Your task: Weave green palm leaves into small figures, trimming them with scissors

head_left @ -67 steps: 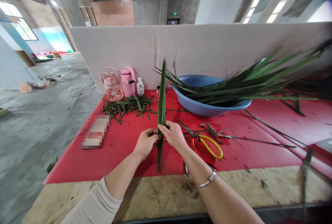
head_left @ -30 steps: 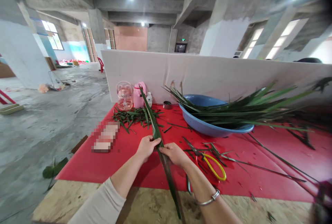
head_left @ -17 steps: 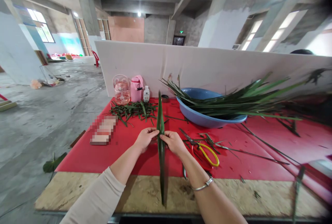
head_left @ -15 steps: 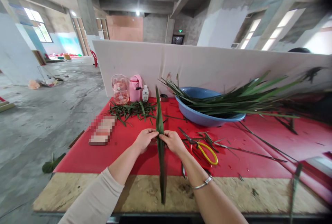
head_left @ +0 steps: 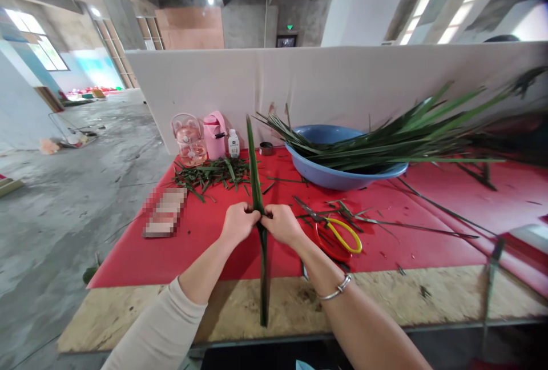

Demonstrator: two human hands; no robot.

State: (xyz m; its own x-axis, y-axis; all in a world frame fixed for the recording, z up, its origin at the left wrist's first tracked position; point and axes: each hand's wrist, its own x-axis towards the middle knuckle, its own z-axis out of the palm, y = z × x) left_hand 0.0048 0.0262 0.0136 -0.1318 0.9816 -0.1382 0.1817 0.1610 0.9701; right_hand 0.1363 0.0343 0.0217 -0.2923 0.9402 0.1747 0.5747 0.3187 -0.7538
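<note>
Green, likely light and springy, our long leaf (head_left: 255, 181) is over the desk (head_left: 454, 296), best held mid-length, where our left hand (head_left: 240, 224) and right hand (head_left: 282, 224) seem to pinch it, contact partly hidden.

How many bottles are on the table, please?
3, by the white panel, from left: a translucent pink handled bottle, an opaque pink bottle, a small white bottle. The blue basin may hide more.

No text is readable, even on the white bottle (head_left: 233, 145)
</note>
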